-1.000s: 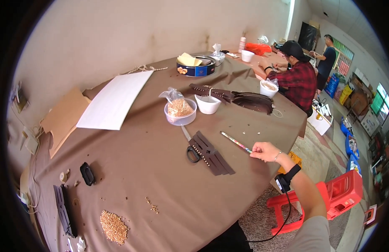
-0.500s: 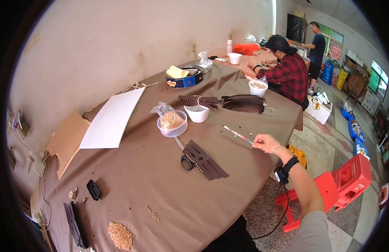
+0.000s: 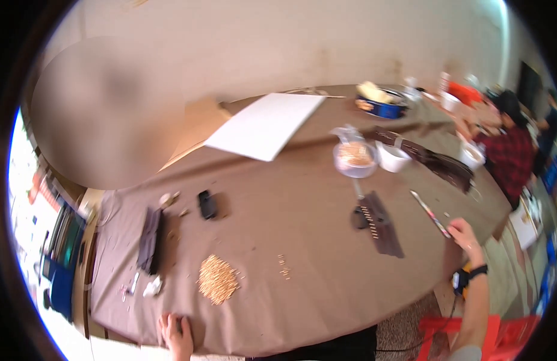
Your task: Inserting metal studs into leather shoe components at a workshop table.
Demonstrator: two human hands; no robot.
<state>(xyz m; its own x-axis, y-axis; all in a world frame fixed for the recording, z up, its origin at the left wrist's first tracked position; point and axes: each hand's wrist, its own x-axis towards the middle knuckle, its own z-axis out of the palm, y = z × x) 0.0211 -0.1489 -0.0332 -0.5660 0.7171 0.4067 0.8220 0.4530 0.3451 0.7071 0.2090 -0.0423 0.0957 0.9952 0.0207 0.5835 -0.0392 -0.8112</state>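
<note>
My right hand (image 3: 465, 236) is closed on the near end of a slim, multicoloured pen-like stick (image 3: 432, 215), whose pale tip points away over the table. To its left lie a dark brown strip piece with a row of gold beads (image 3: 384, 225) and black-handled scissors (image 3: 358, 219), partly under it. At the table's near edge, my left hand (image 3: 177, 338) rests on the cloth with its fingers apart. I cannot make out a dark patch between its thumb and fingers. Beyond it is a heap of small gold beads (image 3: 218, 280), with a few loose ones (image 3: 283, 267) to the right.
A dark folded piece (image 3: 150, 240) and a small black case (image 3: 207, 204) lie left. Farther back are a white board (image 3: 269, 123), a tub with bagged beads (image 3: 355, 159), a white bowl (image 3: 393, 157) and a blue tin (image 3: 381, 110). A person (image 3: 504, 144) sits at the far right.
The view has swung left, so the table's things sit farther right in it. My left hand has come into view at the near edge. My right hand still holds the stick.
</note>
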